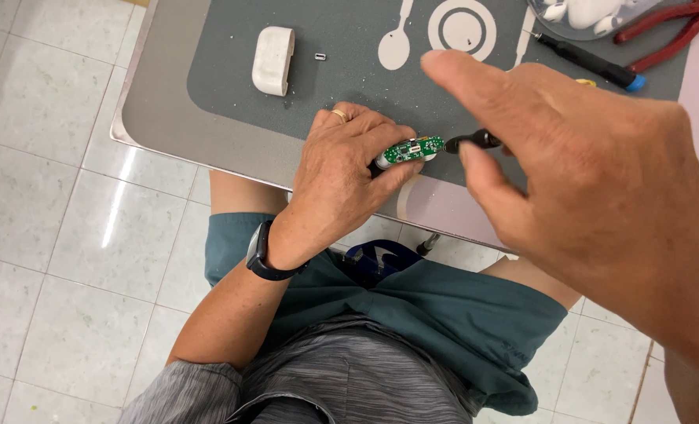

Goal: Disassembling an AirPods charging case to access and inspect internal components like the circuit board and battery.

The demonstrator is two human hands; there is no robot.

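Observation:
My left hand (342, 169) rests on the grey mat and grips a small green circuit board (409, 149) set in a white casing. My right hand (569, 173) is raised close to the camera and holds a thin tool with a black handle (475, 141), whose tip points at the right end of the board. A ring is on the left hand and a dark watch on its wrist. Much of the tool is hidden behind the right hand.
A white plastic shell (273, 60) and a tiny metal part (320, 56) lie on the grey mat (224, 86) at the back left. A black screwdriver with a blue cap (593, 65), red-handled pliers (667, 31) and a clear bowl of white parts (589, 14) sit at the back right. The table edge (169, 153) runs just before my knees.

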